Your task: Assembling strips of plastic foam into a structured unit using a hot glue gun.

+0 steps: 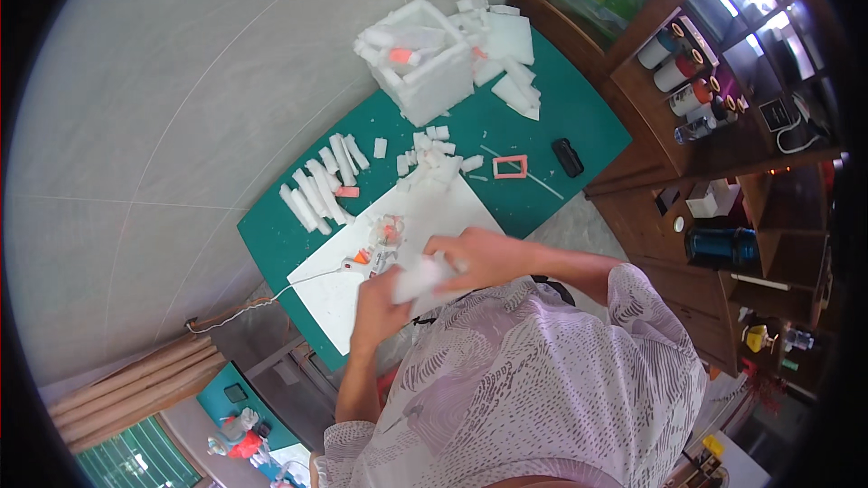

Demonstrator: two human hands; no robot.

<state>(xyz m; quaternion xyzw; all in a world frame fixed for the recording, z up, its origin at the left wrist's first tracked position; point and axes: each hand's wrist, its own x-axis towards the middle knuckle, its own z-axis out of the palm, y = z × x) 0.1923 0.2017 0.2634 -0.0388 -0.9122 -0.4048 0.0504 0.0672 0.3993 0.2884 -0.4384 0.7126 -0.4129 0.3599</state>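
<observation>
My left hand (pixel 382 305) and my right hand (pixel 475 258) are closed on a white foam piece (pixel 421 280), held between them near my body. Motion blurs the piece, so its exact shape cannot be made out. Under and beyond the hands lies a white board (pixel 330 307). Close to my left hand, a white corded device with an orange part (pixel 362 258) rests on the board. Just beyond it is a small clear and orange bundle (pixel 389 230). A heap of small foam blocks (pixel 434 163) sits at the board's far edge.
A white foam box (pixel 425 86) stands at the back of the green table (pixel 579 108), with loose foam sheets (pixel 506 41) beside it. Foam strips (pixel 316 190) lie to the left. A pink rectangular frame (pixel 510 167) and a black case (pixel 568 158) are at right, before a wooden cabinet (pixel 651 136).
</observation>
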